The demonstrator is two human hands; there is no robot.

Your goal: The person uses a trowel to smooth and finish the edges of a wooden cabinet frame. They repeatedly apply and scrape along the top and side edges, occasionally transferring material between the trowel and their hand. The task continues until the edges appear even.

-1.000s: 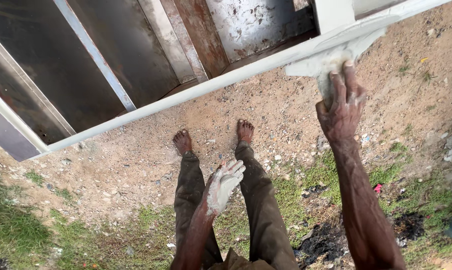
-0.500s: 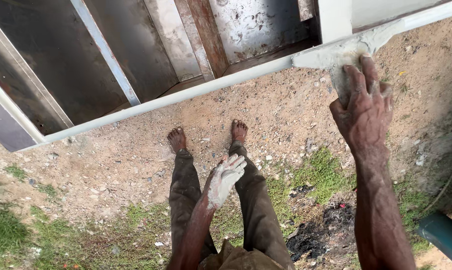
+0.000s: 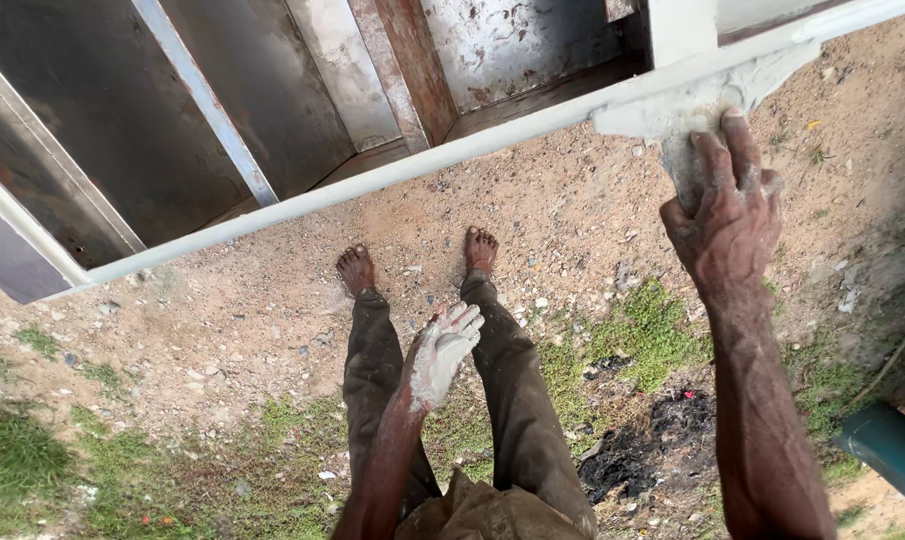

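The pale grey, dust-caked rubbing pad [image 3: 684,165] is flat and worn, pressed against the long white-painted metal frame edge [image 3: 372,180] at its right end. The right hand [image 3: 724,215] grips it, fingers curled over its lower part. The left hand [image 3: 440,350], coated in whitish powder, hangs open and empty above 2 bare feet [image 3: 480,248] on sandy ground [image 3: 242,310].

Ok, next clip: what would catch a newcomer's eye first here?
The right hand at upper right, pressing a grey pad against the pale frame rail that crosses the picture. Next, the left hand, coated in whitish dust, hanging free over the trousers at centre. Below it, two bare feet stand on sandy ground with grass patches.
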